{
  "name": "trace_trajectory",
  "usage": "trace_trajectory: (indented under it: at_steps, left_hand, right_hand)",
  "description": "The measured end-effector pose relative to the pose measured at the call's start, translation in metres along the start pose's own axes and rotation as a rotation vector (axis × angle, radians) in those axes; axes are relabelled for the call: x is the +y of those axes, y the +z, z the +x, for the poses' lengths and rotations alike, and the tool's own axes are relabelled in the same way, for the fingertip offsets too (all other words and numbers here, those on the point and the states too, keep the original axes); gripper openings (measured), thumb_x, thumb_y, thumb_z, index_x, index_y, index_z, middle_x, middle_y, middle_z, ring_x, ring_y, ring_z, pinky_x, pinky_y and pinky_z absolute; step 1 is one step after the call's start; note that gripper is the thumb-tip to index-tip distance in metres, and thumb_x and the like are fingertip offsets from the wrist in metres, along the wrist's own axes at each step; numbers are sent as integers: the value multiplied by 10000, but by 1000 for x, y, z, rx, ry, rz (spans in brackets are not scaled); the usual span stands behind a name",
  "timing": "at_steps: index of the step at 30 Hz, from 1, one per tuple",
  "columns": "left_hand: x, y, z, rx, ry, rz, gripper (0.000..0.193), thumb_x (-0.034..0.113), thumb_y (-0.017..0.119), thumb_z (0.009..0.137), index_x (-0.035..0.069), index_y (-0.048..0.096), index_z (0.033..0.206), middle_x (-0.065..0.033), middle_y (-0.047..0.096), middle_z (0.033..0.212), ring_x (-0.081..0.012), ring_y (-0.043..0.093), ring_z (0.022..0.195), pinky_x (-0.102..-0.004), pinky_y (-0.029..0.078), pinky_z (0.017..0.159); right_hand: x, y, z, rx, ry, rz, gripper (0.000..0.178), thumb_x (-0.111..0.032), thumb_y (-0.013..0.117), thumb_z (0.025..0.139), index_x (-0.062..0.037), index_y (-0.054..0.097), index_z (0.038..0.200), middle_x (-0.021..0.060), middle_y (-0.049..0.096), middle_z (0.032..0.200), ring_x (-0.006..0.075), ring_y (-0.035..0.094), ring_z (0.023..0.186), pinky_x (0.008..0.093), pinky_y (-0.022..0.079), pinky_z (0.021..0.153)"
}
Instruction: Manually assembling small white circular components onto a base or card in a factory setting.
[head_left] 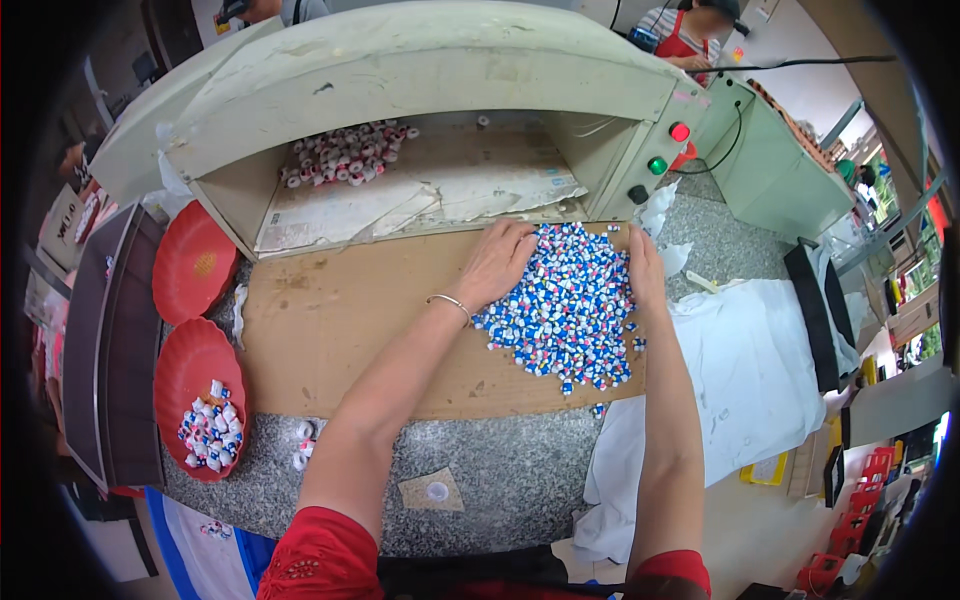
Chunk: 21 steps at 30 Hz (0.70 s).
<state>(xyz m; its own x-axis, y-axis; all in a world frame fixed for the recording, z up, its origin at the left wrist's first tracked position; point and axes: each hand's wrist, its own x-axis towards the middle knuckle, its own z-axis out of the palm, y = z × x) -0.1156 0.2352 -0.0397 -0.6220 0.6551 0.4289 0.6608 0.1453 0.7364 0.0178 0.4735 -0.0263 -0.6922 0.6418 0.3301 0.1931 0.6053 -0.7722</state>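
Observation:
A heap of small blue and white pieces with pink bits (565,310) lies on a brown cardboard sheet (330,330); they are too small to name. My left hand (497,264) rests against the heap's upper left edge, palm down, fingers stretched and slightly bent. A bracelet circles that wrist. At the heap's right side my right hand (646,268) stands on edge, fingers extended, touching the pieces. The heap sits between both hands, and neither hand grips anything that I can see. A few pieces lie loose near the right forearm.
Beyond the cardboard stands a pale green box-like machine (420,65), with white and pink pieces (345,155) inside. Two red dishes (195,262) are at left, the nearer holding larger pieces (212,430). White cloth (745,370) drapes the right side. People work in the background.

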Motion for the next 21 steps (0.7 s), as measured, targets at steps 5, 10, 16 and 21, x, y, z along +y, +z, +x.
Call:
trace_trajectory:
  at_steps: [5, 10, 16, 21]
  left_hand:
    - [4, 13, 13, -83, 86, -61, 402, 307, 418, 1003, 5, 576, 1216, -172, 563, 1260, -336, 520, 1185, -387, 396, 1032]
    - [19, 11, 15, -174, 62, -117, 438, 357, 446, 990, -7, 638, 1140, -160, 627, 1217, -313, 555, 1168, -363, 408, 1025]
    - [47, 17, -25, -125, -23, -193, 409, 342, 492, 971, -12, 659, 1087, -155, 648, 1156, -310, 589, 1106, -357, 436, 973]
    - [69, 27, -61, 24, 14, -274, 365, 301, 543, 941, -31, 681, 1003, -167, 672, 1052, -316, 619, 1001, -364, 454, 921]
  right_hand:
    - [9, 27, 20, -316, -116, -11, 497, -420, 476, 989, -7, 623, 1223, 129, 654, 1202, 222, 579, 1149, 308, 396, 1008]
    - [-46, 13, -13, -384, 13, 22, 419, -353, 514, 987, -2, 654, 1168, 95, 682, 1123, 186, 598, 1086, 289, 410, 984]
    - [-26, 8, -39, -445, -76, 193, 330, -269, 534, 990, -10, 676, 1137, 54, 683, 1103, 134, 590, 1050, 264, 423, 953]
    - [-27, -6, -68, -461, -53, 286, 274, -213, 598, 953, 17, 699, 1062, 63, 685, 1059, 145, 606, 1004, 265, 439, 923]
